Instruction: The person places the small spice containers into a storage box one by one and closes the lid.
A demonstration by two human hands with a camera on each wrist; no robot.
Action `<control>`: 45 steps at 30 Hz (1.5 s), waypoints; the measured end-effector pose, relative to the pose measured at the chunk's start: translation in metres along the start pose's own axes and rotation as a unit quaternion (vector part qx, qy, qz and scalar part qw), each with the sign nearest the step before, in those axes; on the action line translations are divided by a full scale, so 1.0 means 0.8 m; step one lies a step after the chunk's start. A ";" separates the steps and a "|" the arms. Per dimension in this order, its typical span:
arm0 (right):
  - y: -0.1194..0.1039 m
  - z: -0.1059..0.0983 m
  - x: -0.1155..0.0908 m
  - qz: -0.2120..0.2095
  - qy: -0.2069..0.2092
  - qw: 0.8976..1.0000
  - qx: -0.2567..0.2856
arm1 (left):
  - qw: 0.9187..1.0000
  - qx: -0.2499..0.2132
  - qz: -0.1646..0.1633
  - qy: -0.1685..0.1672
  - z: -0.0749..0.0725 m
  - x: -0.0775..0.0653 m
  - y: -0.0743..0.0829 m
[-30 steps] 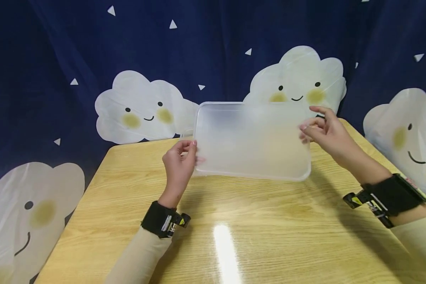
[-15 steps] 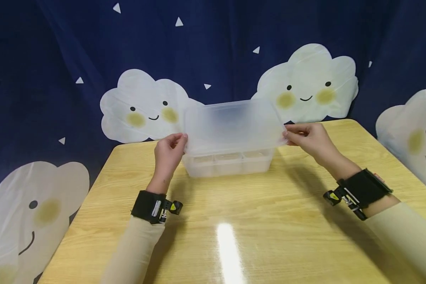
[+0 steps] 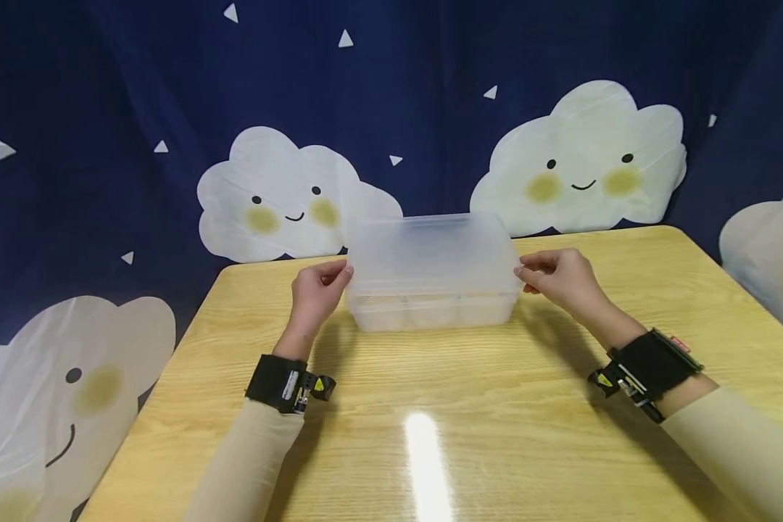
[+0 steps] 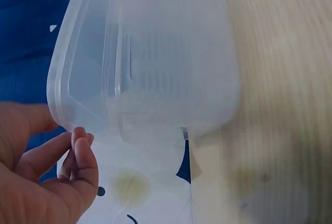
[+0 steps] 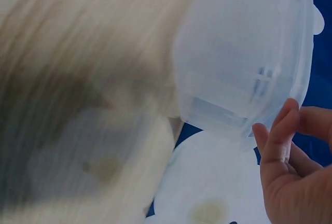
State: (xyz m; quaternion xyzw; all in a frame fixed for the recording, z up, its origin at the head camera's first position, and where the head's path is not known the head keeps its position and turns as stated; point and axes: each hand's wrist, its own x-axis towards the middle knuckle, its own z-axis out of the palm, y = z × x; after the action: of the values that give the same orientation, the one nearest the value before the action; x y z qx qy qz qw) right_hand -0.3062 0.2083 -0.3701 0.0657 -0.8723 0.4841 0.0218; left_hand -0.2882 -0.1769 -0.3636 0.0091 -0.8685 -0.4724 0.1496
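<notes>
A frosted clear plastic lid (image 3: 431, 254) lies over a matching plastic storage box (image 3: 433, 313) towards the back of the table. Dividers show through the box's front wall. My left hand (image 3: 316, 293) pinches the lid's left edge between thumb and fingers, and my right hand (image 3: 564, 281) does the same at the right edge. A narrow gap shows between lid and box at the front; whether they touch at the back cannot be told. In the left wrist view, curled fingertips of the left hand (image 4: 49, 167) meet the lid's corner (image 4: 59, 99).
The wooden table (image 3: 365, 435) bears a bright light reflection near its front. Behind it hangs a dark blue curtain (image 3: 404, 87) with white clouds and small triangles. Both wrists wear black straps with small cameras.
The lid has come down from in front of and above the box onto or just over its top. My right hand, loosely spread a second ago, has moved left and pinches the lid's right edge.
</notes>
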 end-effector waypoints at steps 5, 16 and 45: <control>0.010 0.002 -0.002 0.007 0.005 1.000 0.011 | 1.000 -0.001 -0.016 -0.023 0.004 -0.008 -0.003; 0.007 0.005 -0.004 0.006 0.007 1.000 0.018 | 1.000 0.014 -0.004 -0.002 0.005 -0.013 -0.014; 0.012 0.011 -0.010 0.009 -0.032 0.999 0.022 | 0.993 -0.014 -0.077 -0.089 0.001 -0.028 -0.024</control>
State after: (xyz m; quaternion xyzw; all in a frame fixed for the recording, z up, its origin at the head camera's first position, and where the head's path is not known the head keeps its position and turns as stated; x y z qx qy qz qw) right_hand -0.2994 0.2068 -0.3835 0.0738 -0.8624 0.5007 -0.0118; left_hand -0.2696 -0.1833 -0.3857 0.0320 -0.8686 -0.4933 0.0344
